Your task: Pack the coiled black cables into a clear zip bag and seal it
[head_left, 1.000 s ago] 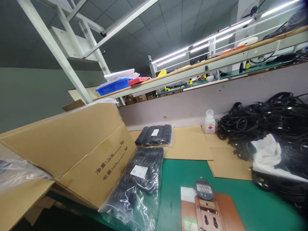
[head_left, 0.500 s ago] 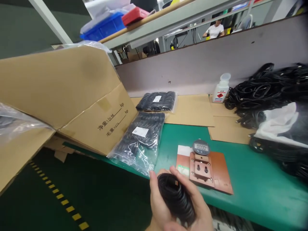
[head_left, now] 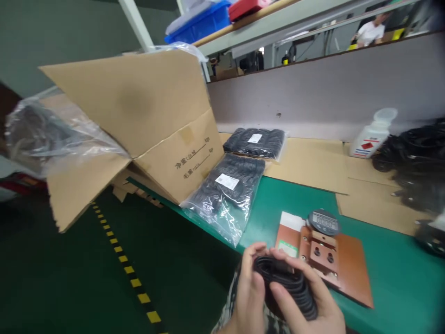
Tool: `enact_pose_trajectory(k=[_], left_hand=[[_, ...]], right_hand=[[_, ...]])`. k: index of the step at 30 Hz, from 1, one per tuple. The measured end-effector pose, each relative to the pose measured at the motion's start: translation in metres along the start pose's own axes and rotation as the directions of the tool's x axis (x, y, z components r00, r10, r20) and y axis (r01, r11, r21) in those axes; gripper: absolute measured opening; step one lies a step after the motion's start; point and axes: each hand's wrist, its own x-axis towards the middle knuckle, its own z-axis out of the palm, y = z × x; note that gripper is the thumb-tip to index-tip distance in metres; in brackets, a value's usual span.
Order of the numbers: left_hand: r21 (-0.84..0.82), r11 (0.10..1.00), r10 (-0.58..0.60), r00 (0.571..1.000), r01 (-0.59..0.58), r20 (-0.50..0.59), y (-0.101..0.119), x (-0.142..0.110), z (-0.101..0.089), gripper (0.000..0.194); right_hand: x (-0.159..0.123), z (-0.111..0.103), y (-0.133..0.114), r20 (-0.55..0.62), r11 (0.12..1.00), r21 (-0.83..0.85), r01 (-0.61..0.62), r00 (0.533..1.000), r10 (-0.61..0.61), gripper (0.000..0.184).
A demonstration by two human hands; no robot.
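Hands: left hand (head_left: 248, 292) and right hand (head_left: 306, 306) both closed around one black cable coil (head_left: 287, 287), held at the near edge of the green bench (head_left: 392, 287) | Two sealed bags of cables (head_left: 227, 195) lie beside one open cardboard box (head_left: 146, 120) | One dial gauge (head_left: 325, 222) on one brown fixture plate (head_left: 347, 269) | One white bottle (head_left: 371, 134) at the back wall

Both hands are bare, with no gloves, rings or watch on the parts that show. The left hand (head_left: 248, 297) and the right hand (head_left: 309, 301) have short, plain nails. Below them a piece of clothing (head_left: 231, 306) appears, with a camouflage-like pattern in grey, green and white patches.
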Motion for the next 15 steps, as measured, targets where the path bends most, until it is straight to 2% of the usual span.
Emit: enact_pose_trajectory(k=[2, 4, 6, 7, 10, 15], left_hand=[[0.197, 0.966, 0.161, 0.985, -0.169, 0.055, 0.006, -0.005, -0.018, 0.079], [0.399, 0.839, 0.313, 0.928, -0.371, 0.204, 0.013, -0.008, -0.039, 0.084], [0.497, 0.707, 0.377, 0.863, -0.503, 0.338, 0.02, -0.01, -0.057, 0.079], [0.521, 0.671, 0.383, 0.848, -0.528, 0.366, 0.022, -0.011, -0.064, 0.077], [0.581, 0.659, 0.375, 0.878, -0.478, 0.297, 0.027, -0.018, -0.081, 0.076], [0.69, 0.639, 0.33, 0.931, -0.34, 0.153, 0.031, -0.033, -0.1, 0.081]], right_hand=[[0.006, 0.001, -0.001, 0.05, 0.995, 0.019, -0.102, 0.994, 0.101, 0.037], [0.011, 0.007, -0.002, 0.136, 0.974, 0.055, -0.219, 0.968, 0.21, 0.042], [0.013, 0.017, -0.002, 0.238, 0.94, 0.104, -0.325, 0.926, 0.294, 0.043], [0.012, 0.023, -0.001, 0.287, 0.922, 0.122, -0.366, 0.903, 0.321, 0.044], [0.008, 0.042, 0.002, 0.399, 0.878, 0.135, -0.458, 0.837, 0.376, 0.047], [-0.005, 0.071, 0.013, 0.507, 0.827, 0.126, -0.548, 0.752, 0.421, 0.043]])
